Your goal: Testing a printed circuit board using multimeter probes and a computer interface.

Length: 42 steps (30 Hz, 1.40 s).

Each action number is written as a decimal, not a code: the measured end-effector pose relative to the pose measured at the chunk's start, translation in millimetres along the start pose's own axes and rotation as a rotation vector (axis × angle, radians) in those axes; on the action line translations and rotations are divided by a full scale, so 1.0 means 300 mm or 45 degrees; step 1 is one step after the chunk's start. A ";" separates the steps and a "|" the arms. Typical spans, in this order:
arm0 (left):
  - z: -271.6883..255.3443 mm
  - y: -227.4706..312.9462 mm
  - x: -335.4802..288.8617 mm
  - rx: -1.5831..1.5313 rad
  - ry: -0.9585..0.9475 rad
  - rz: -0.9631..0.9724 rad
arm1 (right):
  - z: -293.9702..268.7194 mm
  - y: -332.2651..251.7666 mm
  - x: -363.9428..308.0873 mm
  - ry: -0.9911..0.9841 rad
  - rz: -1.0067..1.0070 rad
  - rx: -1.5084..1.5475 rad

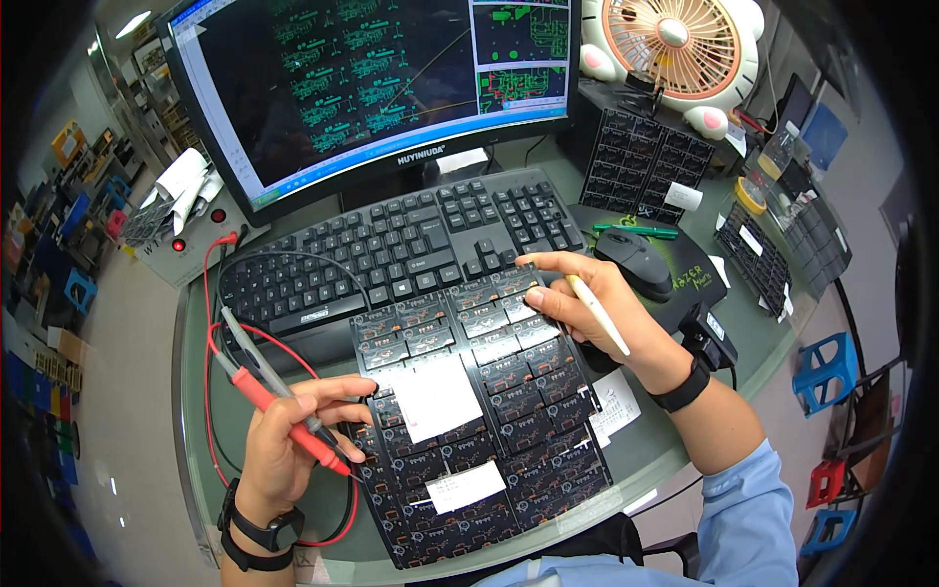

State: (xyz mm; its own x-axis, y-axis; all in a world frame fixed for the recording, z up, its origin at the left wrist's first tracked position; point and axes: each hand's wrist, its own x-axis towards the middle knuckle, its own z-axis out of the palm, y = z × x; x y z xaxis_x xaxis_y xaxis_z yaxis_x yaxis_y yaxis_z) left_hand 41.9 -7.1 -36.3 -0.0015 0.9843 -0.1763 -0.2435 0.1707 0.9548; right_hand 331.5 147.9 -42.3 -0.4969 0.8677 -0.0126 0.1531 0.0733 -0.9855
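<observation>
A black circuit board panel (520,391), divided into rows of small boards, lies tilted against the keyboard's front edge. My left hand (279,445) is closed around a red test probe (256,391) and a grey test probe (256,350); its fingertips touch the panel's left edge. At the panel's upper right corner, my right hand (611,308) pinches the edge between thumb and finger. That same hand keeps a cream-coloured pen (599,315) tucked across its fingers. A white paper (435,399) and a smaller printed slip (466,486) rest on the panel.
Behind the keyboard (391,249) stands a monitor (342,88) with a circuit layout. A mouse (634,262) and green pen (636,231) are at right, near stacked black panels (646,161) and a fan (673,44). Red and black leads run to a tester box (186,240).
</observation>
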 end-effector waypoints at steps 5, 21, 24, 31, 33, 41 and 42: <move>-0.001 -0.001 0.000 -0.006 0.011 -0.007 | 0.004 -0.006 -0.003 0.021 0.001 0.002; -0.005 0.002 -0.001 0.017 -0.017 -0.015 | 0.005 -0.012 -0.010 0.034 0.008 0.050; -0.003 0.001 0.000 0.015 -0.015 -0.007 | 0.005 -0.011 -0.010 0.041 -0.003 0.033; 0.007 0.007 -0.004 0.018 -0.006 0.011 | 0.001 -0.007 -0.009 0.022 -0.005 0.022; 0.007 0.007 -0.003 0.019 -0.008 0.021 | 0.001 -0.004 -0.006 0.016 -0.006 0.016; 0.014 0.005 0.001 0.004 -0.010 0.029 | 0.002 -0.005 -0.007 0.005 0.005 0.002; 0.018 0.005 0.001 0.018 0.015 0.050 | 0.002 -0.004 -0.007 0.005 0.004 0.002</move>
State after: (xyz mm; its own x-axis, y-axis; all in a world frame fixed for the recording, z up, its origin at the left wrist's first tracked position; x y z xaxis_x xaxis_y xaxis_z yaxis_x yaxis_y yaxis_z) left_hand 46.9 -6.2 -33.6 -0.0223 0.9897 -0.1411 -0.2293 0.1323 0.9643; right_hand 331.9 145.9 -41.3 -0.4931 0.8699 -0.0151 0.1530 0.0696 -0.9858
